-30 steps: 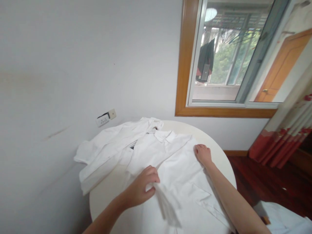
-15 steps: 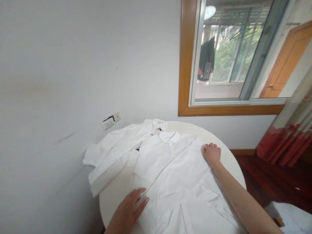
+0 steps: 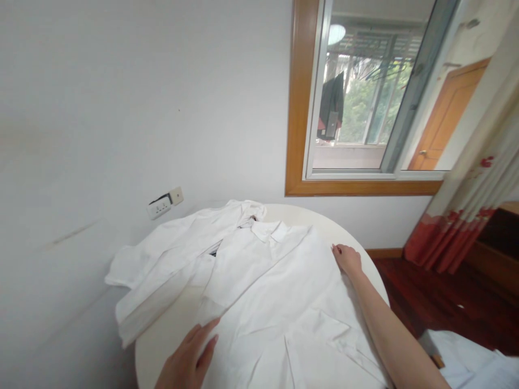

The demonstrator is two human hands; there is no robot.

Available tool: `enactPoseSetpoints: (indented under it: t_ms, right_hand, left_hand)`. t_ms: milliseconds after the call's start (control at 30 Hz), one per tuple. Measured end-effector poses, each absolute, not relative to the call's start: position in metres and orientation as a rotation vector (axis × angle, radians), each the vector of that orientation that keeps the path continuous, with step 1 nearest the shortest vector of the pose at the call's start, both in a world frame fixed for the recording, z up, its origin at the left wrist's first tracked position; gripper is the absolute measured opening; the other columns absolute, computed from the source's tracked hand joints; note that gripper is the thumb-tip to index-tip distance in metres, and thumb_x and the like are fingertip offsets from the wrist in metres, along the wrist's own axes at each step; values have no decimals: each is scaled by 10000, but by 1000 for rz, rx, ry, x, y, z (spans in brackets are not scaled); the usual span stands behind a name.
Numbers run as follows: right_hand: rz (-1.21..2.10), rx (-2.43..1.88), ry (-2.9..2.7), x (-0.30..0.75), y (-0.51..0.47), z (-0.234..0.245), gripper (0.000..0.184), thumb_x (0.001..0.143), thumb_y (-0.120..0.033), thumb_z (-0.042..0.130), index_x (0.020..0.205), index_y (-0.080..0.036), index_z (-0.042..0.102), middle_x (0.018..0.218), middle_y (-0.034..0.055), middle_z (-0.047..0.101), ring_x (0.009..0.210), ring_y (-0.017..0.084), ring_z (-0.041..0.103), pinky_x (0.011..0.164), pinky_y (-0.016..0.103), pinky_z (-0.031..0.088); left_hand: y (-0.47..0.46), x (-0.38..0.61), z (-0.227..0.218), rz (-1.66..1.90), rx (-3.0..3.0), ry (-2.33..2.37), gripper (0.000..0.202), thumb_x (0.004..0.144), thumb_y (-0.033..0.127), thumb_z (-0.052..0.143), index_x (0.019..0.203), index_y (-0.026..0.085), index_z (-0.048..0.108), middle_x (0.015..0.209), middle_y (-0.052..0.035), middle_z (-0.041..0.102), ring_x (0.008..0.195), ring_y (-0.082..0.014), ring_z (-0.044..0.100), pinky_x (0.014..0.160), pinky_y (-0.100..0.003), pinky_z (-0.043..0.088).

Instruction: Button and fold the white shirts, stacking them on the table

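Observation:
A white collared shirt lies spread over a round white table, its collar toward the wall and its near part creased. My left hand rests at the shirt's left edge, fingers stretched and the thumb apart. At the opposite edge, my right hand has its fingers curled closed against the shirt's cloth; the fingertips are partly hidden. Beside the spread shirt, another white garment lies loosely bunched along the wall side, partly hanging over the table's left edge.
A wall socket sits just above the table on the left. The wood-framed window is behind, with a red and cream curtain to its right. White cloth lies low at the bottom right, above a dark red floor.
The view has turned a little to the right, so the table, shirt and both hands appear further left. My right hand stays by the shirt's right edge, fingers curled; the left remains spread.

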State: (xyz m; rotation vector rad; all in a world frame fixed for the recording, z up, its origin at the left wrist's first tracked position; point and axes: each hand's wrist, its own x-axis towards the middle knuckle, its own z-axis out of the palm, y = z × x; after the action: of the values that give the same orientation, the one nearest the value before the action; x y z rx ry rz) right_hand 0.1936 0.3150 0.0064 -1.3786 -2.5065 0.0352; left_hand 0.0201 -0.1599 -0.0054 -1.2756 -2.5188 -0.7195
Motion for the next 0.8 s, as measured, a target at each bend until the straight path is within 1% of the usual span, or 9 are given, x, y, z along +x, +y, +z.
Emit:
enactPoseSetpoints:
  t_ms: [167, 400, 567, 700, 800]
  right_hand:
    - [3, -1367, -2543, 193, 313, 10, 408, 955, -450, 337, 942, -218, 672, 920, 89, 702, 909, 220, 614, 735, 309, 368]
    - [-157, -1340, -2636, 194, 306, 15, 389, 961, -379, 351, 929, -187, 687, 952, 121, 705, 959, 240, 603, 804, 358, 347]
    - [-205, -1383, -2593, 192, 307, 16, 455, 970, -385, 317, 941, -145, 702, 942, 167, 703, 966, 248, 614, 827, 367, 341]
    - [-213, -1520, -2469, 189, 312, 16, 550, 981, -430, 250, 948, -130, 709, 909, 184, 704, 898, 254, 640, 778, 361, 368]
    - [-209, -1557, -2450, 190, 313, 15, 570, 982, -441, 244, 934, -128, 717, 900, 191, 703, 922, 265, 629, 770, 367, 370]
  left_hand:
    - [-159, 21, -8, -688, -1170, -2603, 317, 837, 394, 449, 1042, 318, 678, 1042, 14, 710, 1012, -224, 661, 811, -327, 579]
    - [-159, 14, -1, -635, -1185, -2656, 336, 848, 403, 428, 1070, 324, 667, 1064, 9, 695, 1036, -216, 648, 798, -319, 572]
    - [-159, 13, -7, -647, -1190, -2684, 345, 838, 408, 428, 1062, 319, 674, 1079, 10, 695, 1046, -218, 644, 816, -337, 570]
    - [-159, 11, -12, -669, -1188, -2670, 343, 834, 397, 422, 1039, 319, 686, 1074, 17, 701, 1065, -226, 636, 843, -344, 567]
    - [-159, 8, -18, -659, -1225, -2673, 353, 843, 409, 409, 1042, 320, 687, 1081, 13, 700, 1055, -234, 642, 841, -356, 571]
